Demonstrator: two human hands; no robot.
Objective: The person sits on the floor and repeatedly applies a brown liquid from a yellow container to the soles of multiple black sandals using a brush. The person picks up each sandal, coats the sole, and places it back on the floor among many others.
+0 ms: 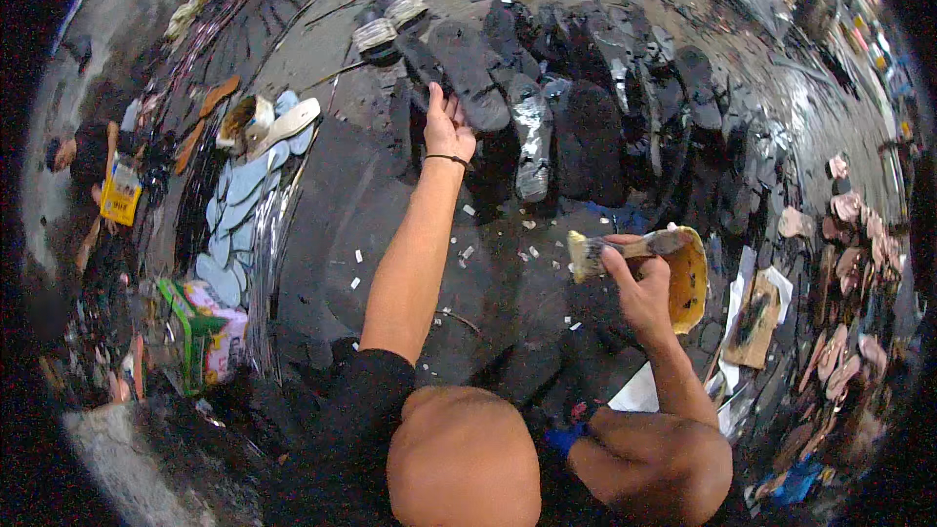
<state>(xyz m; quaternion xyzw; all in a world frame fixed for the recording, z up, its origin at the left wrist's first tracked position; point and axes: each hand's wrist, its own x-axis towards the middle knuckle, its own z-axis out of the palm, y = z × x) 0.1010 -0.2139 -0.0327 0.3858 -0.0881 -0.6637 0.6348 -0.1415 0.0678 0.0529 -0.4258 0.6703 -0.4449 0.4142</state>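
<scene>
My left hand (pixel 451 125) reaches forward with palm turned up and fingers apart, beside the lower edge of a black shoe sole (pixel 470 68). Whether its fingertips touch that sole I cannot tell. In my right hand (pixel 644 288) is a paintbrush (pixel 591 256), held sideways with its pale, clogged bristles pointing left. The brush's handle end lies over the rim of a yellow tub (pixel 695 278) just right of the hand. Several more black soles, such as a glossy one (pixel 532 141), lie in a row ahead.
Light blue sole-shaped pieces (pixel 239 205) are piled at left, near a green and pink box (pixel 203 337). A yellow can (pixel 121 190) stands farther left. Pinkish pieces (pixel 839 351) lie scattered at right, past a stained cardboard piece (pixel 758 322). Small white scraps dot the dark floor.
</scene>
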